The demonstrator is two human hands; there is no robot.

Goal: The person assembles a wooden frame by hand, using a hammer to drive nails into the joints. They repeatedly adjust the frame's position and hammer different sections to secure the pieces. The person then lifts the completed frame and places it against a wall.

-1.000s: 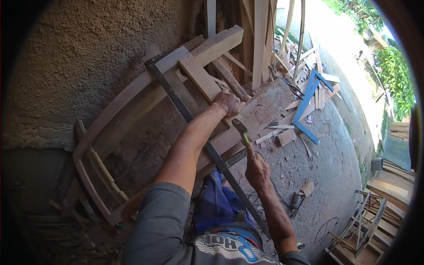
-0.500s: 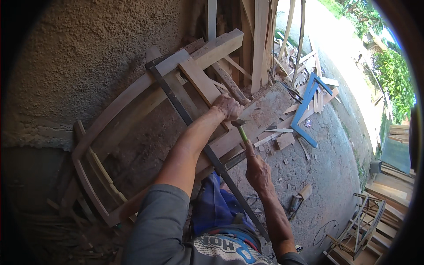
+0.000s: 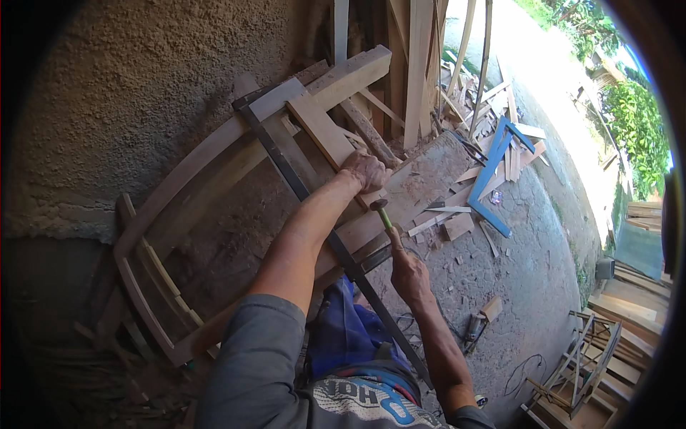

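My left hand (image 3: pixel 364 171) is closed around the lower part of a flat wooden board (image 3: pixel 321 132), its fingertips partly hidden. The board lies slanted across a curved wooden frame (image 3: pixel 182 154). My right hand (image 3: pixel 411 277) grips a hammer (image 3: pixel 386 218) by its handle, green near the dark head. That head is just below my left hand, close to the board's end; I cannot tell whether it touches the wood. A long dark bar clamp (image 3: pixel 286 171) crosses the frame beneath my left forearm and runs down beside my legs.
A thick workbench beam (image 3: pixel 357 75) supports the frame by a rough wall (image 3: pixel 164 64). Upright planks (image 3: pixel 418 79) lean behind. Offcuts and a blue angled frame (image 3: pixel 489 171) lie on the concrete floor at right. A power tool (image 3: pixel 474 329) and a slatted rack (image 3: pixel 579 357) stand lower right.
The hammer head has come slightly down and left, with my right hand shifting a little left. My left hand keeps its place on the board.
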